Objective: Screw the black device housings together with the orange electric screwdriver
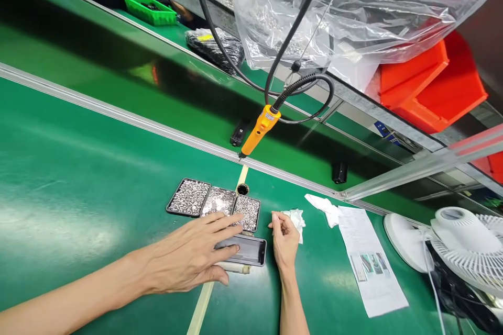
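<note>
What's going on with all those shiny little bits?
A person's left hand is spread over a phone-like device and trays of small metal parts; whether it touches them isn't clear. Their right hand is curled beside the device, near a crumpled tissue; whether it holds anything tiny isn't clear. An orange electric screwdriver hangs beyond the trays, unheld.

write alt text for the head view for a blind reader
A person's left hand is spread over a phone-like device beside three trays of small metallic pieces on a green workbench, right hand curled nearby. An orange screwdriver-like tool hangs beyond.
</note>
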